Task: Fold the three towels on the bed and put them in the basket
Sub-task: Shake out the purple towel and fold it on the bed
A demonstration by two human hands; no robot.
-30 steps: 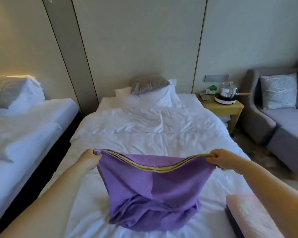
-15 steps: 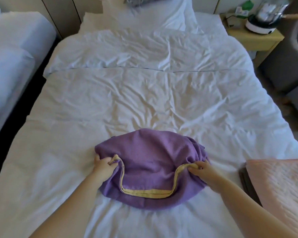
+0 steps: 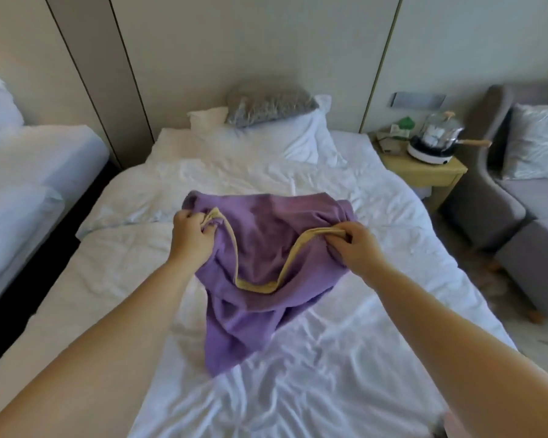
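Lifted now from the white bed (image 3: 345, 358), the purple yellow-trimmed towel (image 3: 260, 241) sags between our left hand (image 3: 192, 235) and right hand (image 3: 358, 248), both pinching its trim.

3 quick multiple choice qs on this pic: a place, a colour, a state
1. Where on the bed is the grey cushion? A at the foot; B at the head, on the white pillow; C in the middle.
2. The purple towel's trim is: A yellow; B red; C black.
3. The towel is: A folded flat; B spread smooth; C held up, bunched.
Answers: 1 B, it rests on the pillow. 2 A, a yellow band edges it. 3 C, left hand and right hand grip the trim.
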